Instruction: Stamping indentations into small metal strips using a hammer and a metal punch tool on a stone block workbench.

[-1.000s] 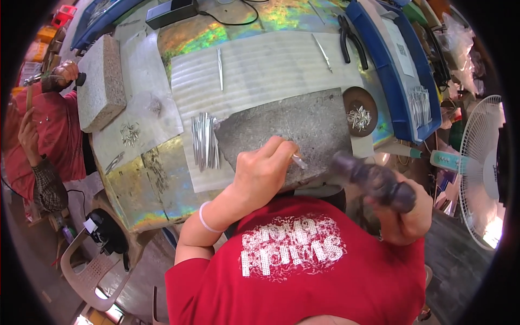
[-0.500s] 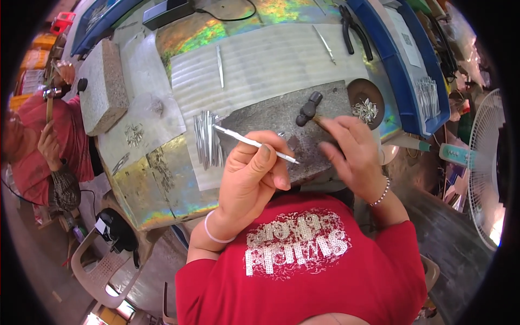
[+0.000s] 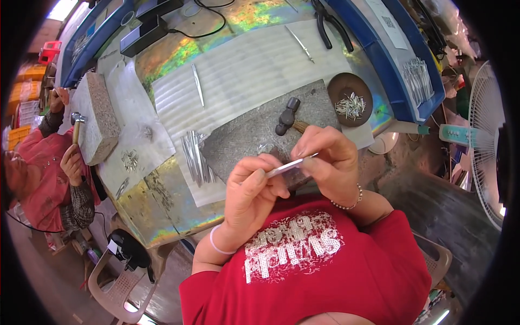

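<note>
My left hand pinches one end of a slim silver metal rod between thumb and fingers. At the other end, near its thin tip, the thumb and fingertips of my right hand are closed on it too. The rod is held nearly level above the near edge of a dark grey stone slab. A hammer lies on that slab, its wooden handle running behind my right hand. Left of the slab is a bundle of similar silver rods.
Small metal pins fill a brown bowl on the right. Beyond lie black-handled pliers, two single rods, and a blue bin. A fan stands at far right. A co-worker holds a hammer beside a stone block.
My right hand has come away from the hammer's handle, moved left and taken hold of the rod's tip end. The rod has turned, its right end now higher. The view has shifted slightly.
</note>
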A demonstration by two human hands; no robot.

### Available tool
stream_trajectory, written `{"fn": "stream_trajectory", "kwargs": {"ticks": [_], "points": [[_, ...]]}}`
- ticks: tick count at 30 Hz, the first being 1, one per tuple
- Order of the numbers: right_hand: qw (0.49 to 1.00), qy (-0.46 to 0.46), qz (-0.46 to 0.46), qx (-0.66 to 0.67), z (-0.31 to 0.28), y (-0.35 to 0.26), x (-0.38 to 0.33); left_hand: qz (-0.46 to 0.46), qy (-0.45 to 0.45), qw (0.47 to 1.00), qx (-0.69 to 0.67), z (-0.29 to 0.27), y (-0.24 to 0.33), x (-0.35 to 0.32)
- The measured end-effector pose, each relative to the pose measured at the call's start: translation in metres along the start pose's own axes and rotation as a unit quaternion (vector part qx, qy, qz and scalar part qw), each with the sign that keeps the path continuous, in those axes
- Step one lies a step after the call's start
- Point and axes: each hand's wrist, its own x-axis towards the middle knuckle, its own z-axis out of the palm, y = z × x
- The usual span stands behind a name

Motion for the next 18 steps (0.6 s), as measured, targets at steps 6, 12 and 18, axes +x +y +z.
{"fn": "stream_trajectory", "kwargs": {"ticks": [6, 12, 18], "points": [[0.989, -0.03, 0.147, -0.015, -0.008, -0.012, 0.004, -0.042, 0.011, 0.943, 0.33, 0.011, 0.022, -0.009], [0.974, -0.037, 0.225, -0.005, -0.006, -0.007, 0.005, -0.109, -0.036, 0.894, 0.433, 0.01, 0.025, -0.004], [0.943, -0.044, 0.329, 0.032, -0.004, -0.012, 0.014, -0.192, -0.045, 0.946, 0.258, 0.012, 0.029, 0.003]]}}
